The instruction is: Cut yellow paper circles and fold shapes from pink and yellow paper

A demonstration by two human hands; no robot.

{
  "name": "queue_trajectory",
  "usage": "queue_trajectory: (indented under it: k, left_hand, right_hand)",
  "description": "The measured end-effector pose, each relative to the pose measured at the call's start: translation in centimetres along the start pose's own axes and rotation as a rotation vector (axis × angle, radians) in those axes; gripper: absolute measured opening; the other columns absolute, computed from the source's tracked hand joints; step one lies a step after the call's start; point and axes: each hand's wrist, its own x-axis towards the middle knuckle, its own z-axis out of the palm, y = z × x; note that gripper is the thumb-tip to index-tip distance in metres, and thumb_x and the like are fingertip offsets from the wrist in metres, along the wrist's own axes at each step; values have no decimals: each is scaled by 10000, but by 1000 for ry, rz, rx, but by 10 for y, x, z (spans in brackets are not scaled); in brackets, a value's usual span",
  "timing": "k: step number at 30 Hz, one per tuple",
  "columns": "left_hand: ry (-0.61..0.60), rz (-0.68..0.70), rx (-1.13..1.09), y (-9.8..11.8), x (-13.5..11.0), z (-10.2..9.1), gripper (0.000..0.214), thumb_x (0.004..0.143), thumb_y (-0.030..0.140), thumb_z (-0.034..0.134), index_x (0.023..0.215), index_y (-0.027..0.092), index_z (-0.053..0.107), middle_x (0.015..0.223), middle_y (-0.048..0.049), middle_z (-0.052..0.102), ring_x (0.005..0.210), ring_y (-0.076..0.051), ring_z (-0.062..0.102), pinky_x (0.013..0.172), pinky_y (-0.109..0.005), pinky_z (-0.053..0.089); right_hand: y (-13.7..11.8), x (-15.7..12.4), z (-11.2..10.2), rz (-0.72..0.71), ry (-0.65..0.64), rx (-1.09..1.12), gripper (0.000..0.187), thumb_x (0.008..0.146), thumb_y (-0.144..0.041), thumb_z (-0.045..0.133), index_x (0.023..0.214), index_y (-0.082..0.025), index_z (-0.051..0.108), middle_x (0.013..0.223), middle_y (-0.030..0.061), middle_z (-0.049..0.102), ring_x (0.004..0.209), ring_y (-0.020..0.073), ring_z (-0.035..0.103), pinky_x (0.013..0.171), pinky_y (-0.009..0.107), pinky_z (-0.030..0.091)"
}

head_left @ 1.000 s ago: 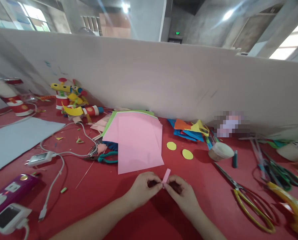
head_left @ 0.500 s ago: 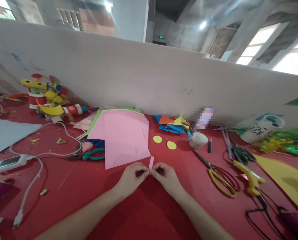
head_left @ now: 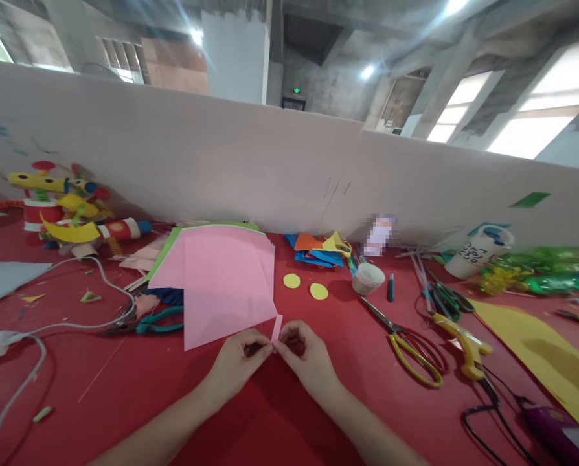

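Note:
Between my two hands a narrow pink paper strip [head_left: 277, 328] stands up, its lower end pinched by the fingertips of both. My left hand [head_left: 238, 362] closes thumb against forefinger on it from the left. From the right, my right hand [head_left: 309, 356] grips the same end in a like pinch; the fingertips nearly meet and hide that end. Just beyond my left hand lies a stack of pink paper sheets [head_left: 226, 285], with green sheets under it. Two yellow paper discs [head_left: 292, 281] rest on the red table past the strip.
Yellow-handled scissors [head_left: 406, 349] and a yellow glue gun [head_left: 464, 346] lie to the right, near yellow sheets [head_left: 537, 362]. Teal-handled pliers [head_left: 160, 320] and a white cable [head_left: 100, 323] are on the left. A small cup [head_left: 368, 278] stands behind, before a white partition [head_left: 250, 168].
The whole view has swung slightly right and up, so things sit farther left and lower. Both hands keep their pinch on the strip, with little visible change in it.

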Motion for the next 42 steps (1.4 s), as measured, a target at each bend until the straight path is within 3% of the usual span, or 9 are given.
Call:
queue_trajectory:
  k: [4, 8, 19, 24, 28, 35, 39, 42]
  left_hand:
    - [11, -11, -74, -1, 0, 1, 176, 740, 307, 544, 665, 173, 631, 664, -19, 619, 656, -159, 554, 634, -255, 432]
    - [-5, -8, -81, 1, 0, 1, 169, 741, 291, 537, 666, 173, 633, 681, -27, 637, 672, -164, 573, 652, -264, 446]
    - [-39, 45, 159, 12, 0, -8, 175, 762, 264, 521, 699, 181, 660, 716, -27, 663, 682, -157, 588, 653, -256, 445]
    - [-171, -21, 117, 16, 6, -15, 180, 750, 288, 550, 718, 170, 681, 738, -35, 687, 696, -164, 605, 651, -247, 434]
    - [-320, -128, -45, 17, 12, -23, 208, 740, 317, 573, 723, 159, 707, 738, -43, 709, 706, -172, 609, 665, -248, 423]
    - [-244, -205, -156, 20, 17, -28, 193, 690, 342, 636, 728, 162, 693, 719, -27, 689, 695, -162, 583, 663, -253, 410]
    - [-298, -215, -203, 26, 14, -27, 220, 713, 364, 605, 713, 169, 705, 732, -37, 697, 736, -189, 598, 682, -270, 416]
    - [-265, -225, -269, 29, 13, -25, 206, 702, 354, 612, 693, 171, 706, 684, -22, 683, 701, -179, 589, 662, -263, 410]
  right_hand:
    - [0, -1, -2, -126, 16, -110, 33, 758, -231, 588, 749, -208, 567, 705, -1, 607, 661, 145, 578, 641, 257, 477]
    - [1, -1, -5, -259, -10, -268, 111, 799, -214, 559, 805, -232, 669, 797, 29, 646, 747, 162, 595, 708, 278, 478]
    - [-1, 1, -7, -245, -35, -307, 108, 784, -215, 589, 767, -219, 696, 742, 33, 643, 703, 157, 591, 649, 259, 474]
    - [-4, 2, -8, -154, -82, -206, 92, 749, -210, 603, 687, -196, 670, 696, 27, 631, 656, 146, 578, 620, 250, 458]
    - [-6, 5, -8, 70, -137, 28, 112, 719, -265, 620, 651, -180, 649, 629, 10, 629, 602, 139, 569, 596, 249, 446]
    - [-19, 6, -8, 308, -145, 372, 187, 649, -357, 688, 642, -171, 672, 527, -29, 573, 502, 97, 496, 548, 232, 400]
    - [-19, 5, -9, 324, -145, 455, 179, 634, -348, 713, 669, -174, 685, 563, -24, 599, 520, 89, 508, 570, 231, 417]
    - [-16, 5, -10, 271, -143, 433, 160, 666, -332, 694, 690, -175, 679, 598, -13, 614, 535, 94, 522, 583, 239, 442]
